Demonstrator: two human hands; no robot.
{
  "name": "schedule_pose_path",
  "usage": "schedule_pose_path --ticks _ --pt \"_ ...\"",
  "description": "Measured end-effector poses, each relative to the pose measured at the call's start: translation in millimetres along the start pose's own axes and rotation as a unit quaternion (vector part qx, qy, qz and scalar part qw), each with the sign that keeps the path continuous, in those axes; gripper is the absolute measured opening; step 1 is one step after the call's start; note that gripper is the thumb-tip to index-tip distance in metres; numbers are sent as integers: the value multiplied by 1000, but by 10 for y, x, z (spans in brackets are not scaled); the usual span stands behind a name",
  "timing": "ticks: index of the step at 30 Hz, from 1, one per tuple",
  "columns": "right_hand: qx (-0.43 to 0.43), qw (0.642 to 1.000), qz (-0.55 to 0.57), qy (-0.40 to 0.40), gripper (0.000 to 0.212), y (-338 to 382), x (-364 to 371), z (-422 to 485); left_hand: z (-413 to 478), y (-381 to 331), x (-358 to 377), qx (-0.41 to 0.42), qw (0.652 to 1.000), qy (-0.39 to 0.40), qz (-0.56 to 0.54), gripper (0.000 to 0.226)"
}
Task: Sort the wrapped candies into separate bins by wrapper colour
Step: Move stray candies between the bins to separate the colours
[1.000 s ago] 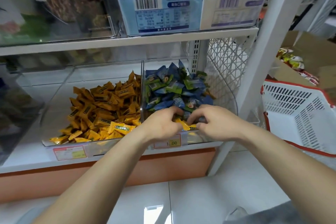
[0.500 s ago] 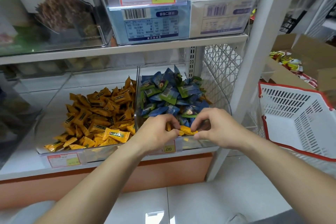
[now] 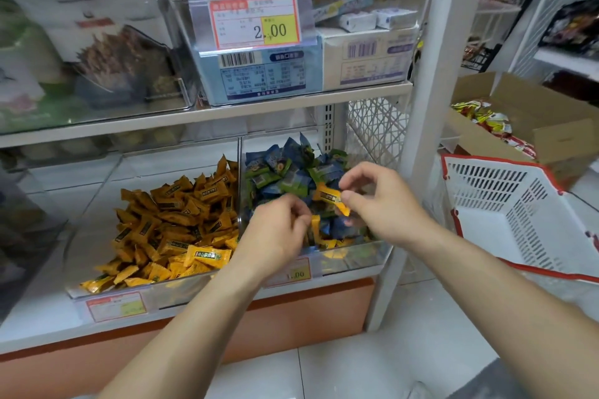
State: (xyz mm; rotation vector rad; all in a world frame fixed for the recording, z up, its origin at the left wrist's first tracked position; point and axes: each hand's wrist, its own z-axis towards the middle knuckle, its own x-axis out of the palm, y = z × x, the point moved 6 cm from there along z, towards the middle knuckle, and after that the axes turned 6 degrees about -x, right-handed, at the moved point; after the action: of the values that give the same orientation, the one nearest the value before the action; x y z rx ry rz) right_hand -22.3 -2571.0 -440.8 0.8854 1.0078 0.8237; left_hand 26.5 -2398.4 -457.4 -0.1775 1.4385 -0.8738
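While the right hand (image 3: 385, 204) pinches a yellow-wrapped candy (image 3: 330, 197) between thumb and forefinger above the blue-and-green bin (image 3: 356, 256), the step in hand is judged to be removal of stray yellow pieces from that bin. The right grip is clenched on the candy at its right end; the rest of the wrapper projects to the left, clear of the pile below.

The left hand (image 3: 278, 233) is curled, knuckles up, low over the front of the same bin. Its fingertips are turned away from the camera, so whether its grip encloses a candy cannot be told.

Procedure for the step:
1. Lift the held candy clear of the blue and green candies (image 3: 291, 168) before moving sideways, so that no neighbouring wrapper is dragged along.
2. Carry it left over the clear divider (image 3: 239, 178) between the two bins.
3. Release it above the yellow candies (image 3: 175, 223) in the left-hand bin (image 3: 107, 293), low enough that it does not bounce out.

Further yellow wrappers (image 3: 327, 243) remain at the front of the blue-and-green bin, just below and between the two hands, partly covered by blue pieces. They lie nearer the left hand than the right. Pick these singly; a crinkled wrapper end gives the surest hold.
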Motion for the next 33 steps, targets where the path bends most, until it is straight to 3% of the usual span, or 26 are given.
schedule_pose_path --ticks 6,11,16,22,24,29,33 --pt "-16 999 26 26 28 138 264 8 -5 210 -281 -84 979 -85 -166 9" --pt "-54 996 -26 64 40 217 482 61 -49 364 -370 -186 897 -56 -396 5" --pt "-91 991 -75 65 39 294 646 115 -133 405 -416 -217 838 -33 -500 12" --pt "-99 992 13 75 45 378 934 85 -178 399 -442 -239 784 -57 -571 19" --pt "-120 991 -7 59 44 414 971 90 -175 391 -482 -214 791 -53 -570 25" --pt "-138 986 -51 77 39 483 1085 82 -197 404 -659 -134 890 -98 -424 18" --pt "-183 971 -81 131 51 585 1154 67 -212 549 -799 -143 908 -140 -367 23"
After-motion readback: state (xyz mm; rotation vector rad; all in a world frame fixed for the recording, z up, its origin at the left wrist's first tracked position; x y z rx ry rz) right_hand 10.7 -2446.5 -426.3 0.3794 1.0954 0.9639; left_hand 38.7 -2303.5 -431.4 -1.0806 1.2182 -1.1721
